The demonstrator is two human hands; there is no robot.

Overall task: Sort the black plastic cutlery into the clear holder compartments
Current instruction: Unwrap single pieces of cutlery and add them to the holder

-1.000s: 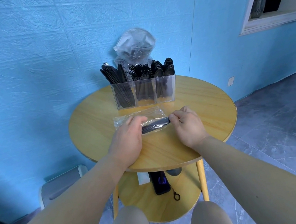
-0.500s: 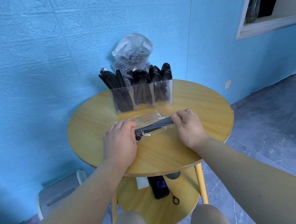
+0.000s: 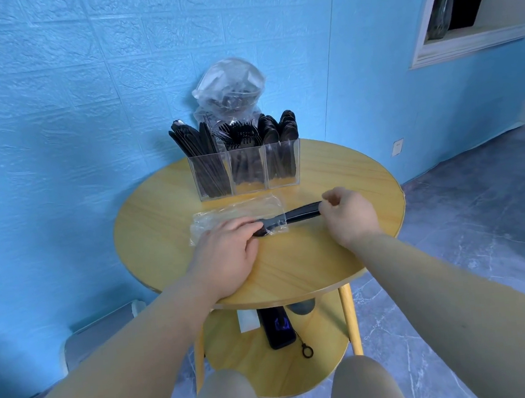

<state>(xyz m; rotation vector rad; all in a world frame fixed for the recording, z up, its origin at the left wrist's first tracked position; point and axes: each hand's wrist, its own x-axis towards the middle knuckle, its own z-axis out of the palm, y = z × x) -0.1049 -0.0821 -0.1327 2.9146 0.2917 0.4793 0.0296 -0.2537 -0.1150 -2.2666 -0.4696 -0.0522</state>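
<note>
black cutlery (image 3: 301, 215) half out of clear wrapper (image 3: 234, 218); r hand (image 3: 349, 219) pinches handle end, l hand (image 3: 228, 256) presses wrapper.

On the worktop (image 3: 340, 255) the holder (image 3: 247, 171) stands at the back with a bag (image 3: 228, 89) behind it, a wrapper (image 3: 224, 217) lies before it, and a phone (image 3: 276, 325) lies on the shelf (image 3: 318, 363) below.
</note>
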